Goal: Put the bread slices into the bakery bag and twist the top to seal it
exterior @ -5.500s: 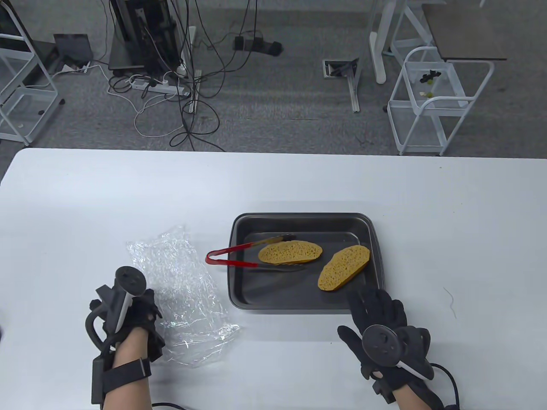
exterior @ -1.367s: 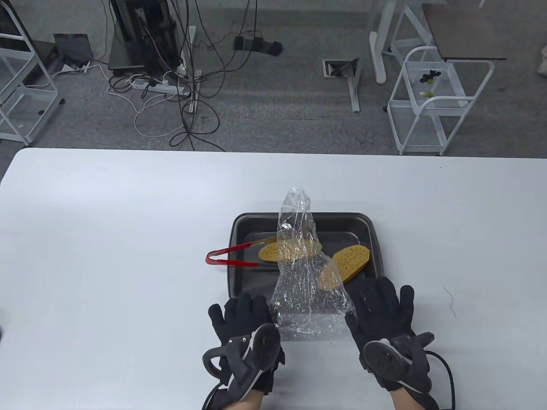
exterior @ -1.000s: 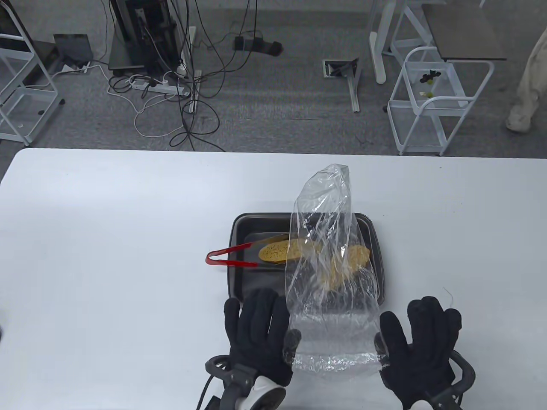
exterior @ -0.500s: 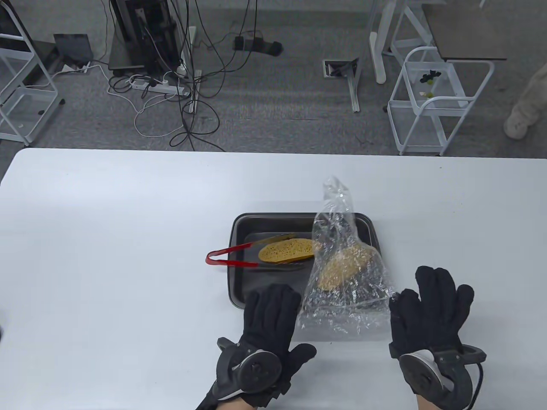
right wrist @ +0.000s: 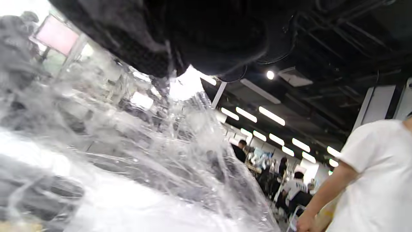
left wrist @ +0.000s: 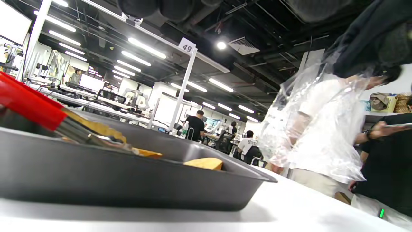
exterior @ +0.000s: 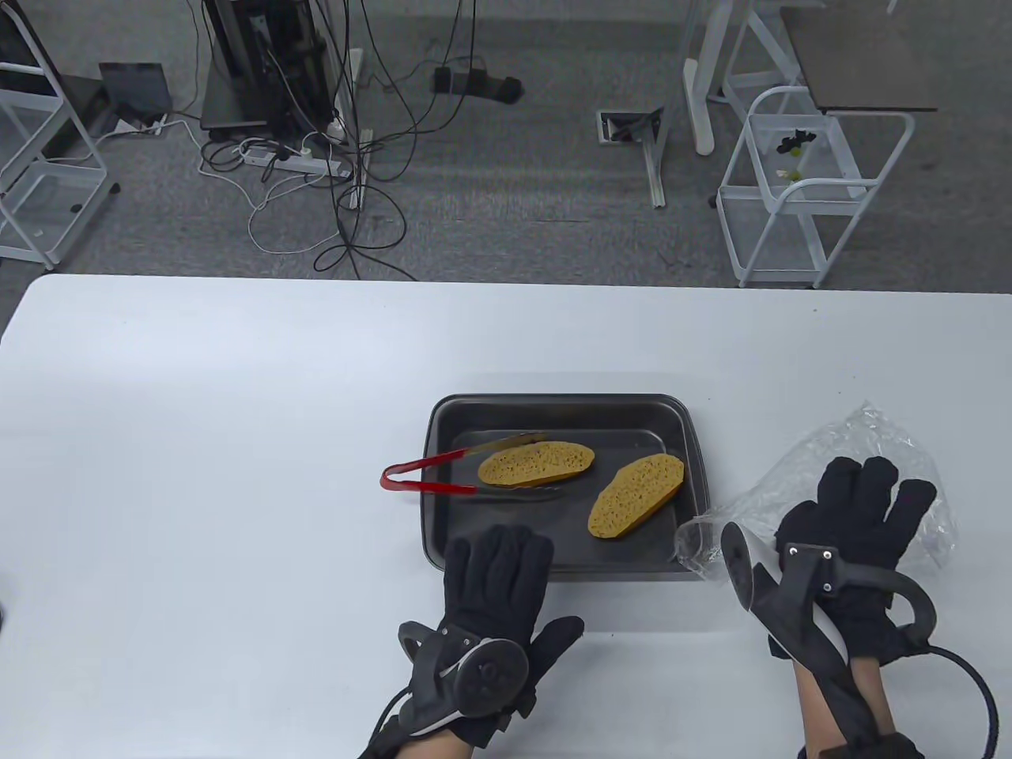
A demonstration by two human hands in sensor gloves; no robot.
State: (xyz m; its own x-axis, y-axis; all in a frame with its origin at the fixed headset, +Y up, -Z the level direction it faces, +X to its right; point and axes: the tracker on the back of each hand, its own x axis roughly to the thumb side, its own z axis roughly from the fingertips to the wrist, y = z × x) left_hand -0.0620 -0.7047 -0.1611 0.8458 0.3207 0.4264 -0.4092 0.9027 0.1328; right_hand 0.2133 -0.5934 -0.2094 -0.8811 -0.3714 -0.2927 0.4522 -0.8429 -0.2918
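Two yellow bread slices lie in the dark baking tray at the table's middle. Red-handled tongs rest over the tray's left rim, tips by the left slice. The clear bakery bag is to the right of the tray, crumpled under my right hand. In the left wrist view the bag hangs from that glove, above the table, so the hand pinches it. My left hand lies flat with straight fingers, fingertips at the tray's near rim, holding nothing.
The white table stretches far to the left and behind the tray. A glove cable loops at the near right. Beyond the far edge are floor cables and a white wire cart. Wrist views show people in the background.
My right hand has carried the bag from over the tray to the tray's right and lowered it. The left hand let go earlier and now lies at the tray's near rim.
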